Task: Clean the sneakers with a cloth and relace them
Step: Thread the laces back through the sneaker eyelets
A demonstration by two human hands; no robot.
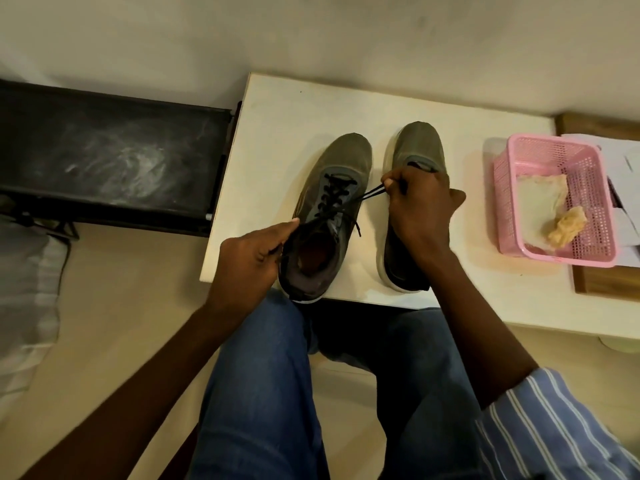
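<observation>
Two olive-grey sneakers stand toe-away on a white table (277, 109). The left sneaker (346, 157) carries a black lace (334, 195) crossed through its eyelets. My left hand (252, 258) grips that shoe at the collar by the heel opening. My right hand (420, 206) pinches one end of the lace, drawn taut to the right over the right sneaker (420, 143), whose middle it hides. The lace's other end (356, 226) hangs loose beside the tongue. A yellowish cloth (568, 225) lies crumpled in a pink basket (550, 143).
The pink basket stands at the table's right, on a wooden board (595, 285) with white papers (620, 147) behind it. A black bench (110, 154) stands to the left of the table. My knees in blue jeans (263, 375) sit under the near edge.
</observation>
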